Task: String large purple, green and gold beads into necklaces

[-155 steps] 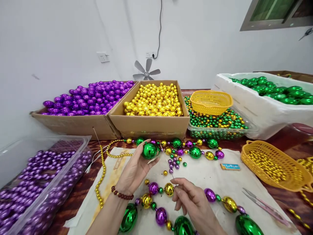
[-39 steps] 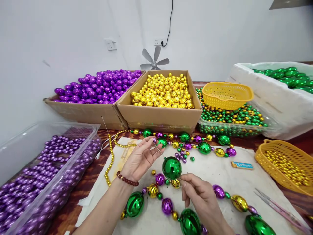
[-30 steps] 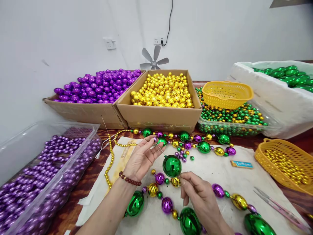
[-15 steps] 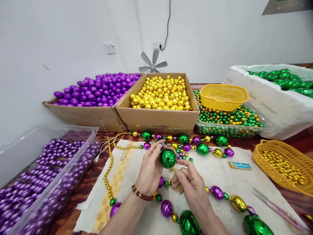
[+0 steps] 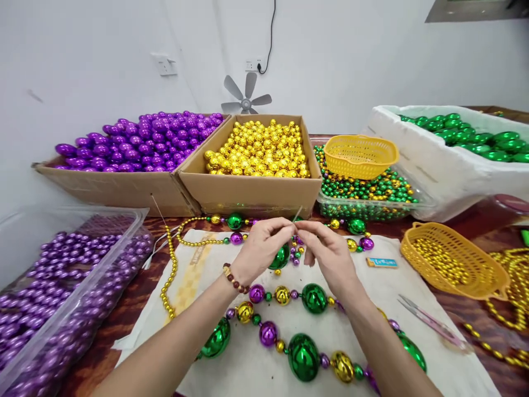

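My left hand (image 5: 264, 245) and my right hand (image 5: 328, 256) meet above the white cloth (image 5: 231, 364), fingertips pinched together. A thin needle (image 5: 298, 213) sticks up from the pinch, and the fingers hide its lower part. Whatever the right fingers pinch is hidden. Just below my left fingers is a large shiny green bead (image 5: 280, 257) with a small gold bead (image 5: 278, 272) under it. Strung purple, gold and green beads, among them a big green bead (image 5: 303, 357), cross the cloth below my hands. A few small loose beads (image 5: 296, 255) lie between the hands.
Behind are cartons of purple beads (image 5: 144, 140) and gold beads (image 5: 260, 149). A clear bin (image 5: 136, 220) of small purple beads stands left. To the right are a yellow basket (image 5: 491, 275), scissors-like snips (image 5: 432, 320), a blue packet (image 5: 382, 263) and a white foam box (image 5: 413, 154).
Both hands have moved up and forward and come together. My right hand has left the strand below the green bead for the needle area. The view has shifted right.
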{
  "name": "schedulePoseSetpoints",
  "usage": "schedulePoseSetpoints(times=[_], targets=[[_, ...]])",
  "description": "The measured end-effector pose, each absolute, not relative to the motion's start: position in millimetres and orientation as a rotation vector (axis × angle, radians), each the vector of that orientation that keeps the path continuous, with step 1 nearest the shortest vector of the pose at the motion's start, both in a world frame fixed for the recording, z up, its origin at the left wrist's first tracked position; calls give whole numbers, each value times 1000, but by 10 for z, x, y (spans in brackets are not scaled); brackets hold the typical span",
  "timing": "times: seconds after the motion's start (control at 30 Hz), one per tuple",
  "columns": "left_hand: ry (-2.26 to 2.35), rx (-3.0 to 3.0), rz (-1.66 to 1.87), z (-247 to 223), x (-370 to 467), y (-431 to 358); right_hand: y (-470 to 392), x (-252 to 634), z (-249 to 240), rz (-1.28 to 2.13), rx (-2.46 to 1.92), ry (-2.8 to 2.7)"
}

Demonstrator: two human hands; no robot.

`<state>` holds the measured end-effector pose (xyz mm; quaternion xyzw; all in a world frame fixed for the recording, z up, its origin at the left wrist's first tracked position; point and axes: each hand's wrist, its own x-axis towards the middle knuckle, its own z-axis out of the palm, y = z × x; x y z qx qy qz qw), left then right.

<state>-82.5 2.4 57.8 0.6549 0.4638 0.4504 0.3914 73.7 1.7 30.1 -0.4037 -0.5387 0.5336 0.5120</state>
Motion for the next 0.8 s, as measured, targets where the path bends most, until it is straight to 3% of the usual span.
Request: schedulePoseSetpoints(times=[0.3,0.47,0.6,0.8], targets=[[1294,2111,829,790,-819,39,299,781,527,1173,-694,-931],[1166,1937,680,709,-955,118,257,758,383,1469,-679,-1042],[1095,1897,625,647,-1029,171,191,623,215,1496,-682,-1002],[1281,2005,601,437,-1279,96,313,677,161,1653,-556,-790]])
